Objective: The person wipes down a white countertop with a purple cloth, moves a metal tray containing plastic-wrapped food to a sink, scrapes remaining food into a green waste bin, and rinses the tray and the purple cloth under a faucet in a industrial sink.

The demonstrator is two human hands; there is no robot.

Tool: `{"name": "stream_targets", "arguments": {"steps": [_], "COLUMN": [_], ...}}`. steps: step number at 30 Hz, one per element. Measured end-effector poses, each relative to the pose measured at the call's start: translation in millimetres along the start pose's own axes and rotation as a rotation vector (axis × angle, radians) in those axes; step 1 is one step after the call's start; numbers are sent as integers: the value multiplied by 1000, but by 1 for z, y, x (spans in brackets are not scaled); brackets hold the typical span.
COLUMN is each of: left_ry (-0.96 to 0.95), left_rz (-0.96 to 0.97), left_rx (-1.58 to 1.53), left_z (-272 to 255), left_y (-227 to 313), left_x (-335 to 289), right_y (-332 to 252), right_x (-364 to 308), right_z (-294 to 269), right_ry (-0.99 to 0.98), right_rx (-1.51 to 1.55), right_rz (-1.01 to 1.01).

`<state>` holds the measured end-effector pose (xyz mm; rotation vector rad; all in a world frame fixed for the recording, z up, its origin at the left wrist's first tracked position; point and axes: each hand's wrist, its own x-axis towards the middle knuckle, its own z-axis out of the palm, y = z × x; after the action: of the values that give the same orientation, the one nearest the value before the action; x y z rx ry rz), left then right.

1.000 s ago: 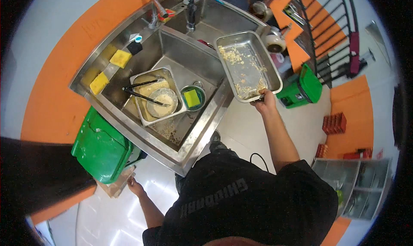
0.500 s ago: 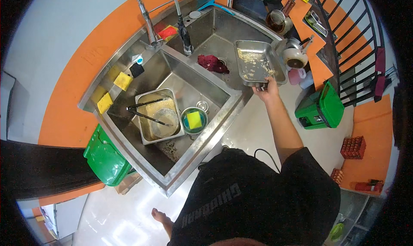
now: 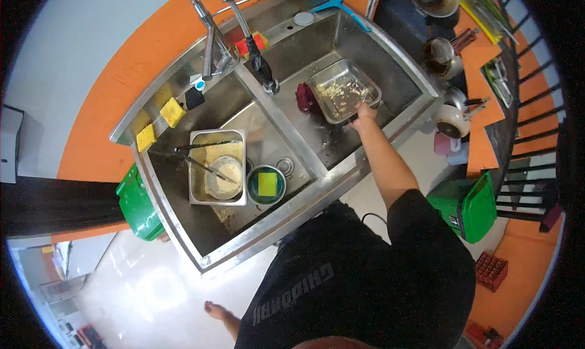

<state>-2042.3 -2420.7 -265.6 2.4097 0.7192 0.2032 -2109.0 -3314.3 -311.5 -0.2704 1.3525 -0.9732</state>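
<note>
My right hand [image 3: 364,113] grips the near rim of a rectangular metal tray [image 3: 332,110], with pale food scraps scattered over its bottom. The tray sits low inside the right sink basin [image 3: 390,84], partly over a dark red cloth [image 3: 304,97]. Away from the sink, my left hand [image 3: 214,310] hangs loosely above the floor, fingers slightly apart, with nothing seen in it. In the left basin stands a deep metal pan [image 3: 245,166] containing a cloudy bowl [image 3: 225,172] and black tongs [image 3: 210,168]. Beside it is a round bowl [image 3: 281,187] with a green-yellow sponge [image 3: 267,184].
Two faucets [image 3: 210,50] and a spray hose [image 3: 261,65] rise behind the basins. Yellow sponges [image 3: 173,112] and a blue squeegee [image 3: 341,5] lie along the back ledge. Pots [image 3: 454,120] stand at right. Green bins [image 3: 478,209] flank the sink.
My right hand has moved the tray left and down from over the sink's right edge into the right basin, now covering part of the red cloth. My left hand still hangs.
</note>
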Motion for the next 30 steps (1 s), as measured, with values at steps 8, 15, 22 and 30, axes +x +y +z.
{"name": "stream_targets", "arguments": {"steps": [8, 15, 22, 30], "left_ry": [156, 215, 224, 142], "left_rz": [-88, -131, -88, 297], "left_rx": [-91, -131, -34, 82], "left_z": [-26, -15, -48, -4], "left_y": [15, 49, 55, 131], "left_x": [-132, -169, -182, -93], "right_y": [44, 108, 161, 104], "right_x": [75, 148, 146, 98], "right_z": [16, -5, -26, 24], "right_ry": [-62, -205, -197, -53], "right_rx": [-338, -283, -728, -797], "right_rz": [393, 421, 581, 249]}}
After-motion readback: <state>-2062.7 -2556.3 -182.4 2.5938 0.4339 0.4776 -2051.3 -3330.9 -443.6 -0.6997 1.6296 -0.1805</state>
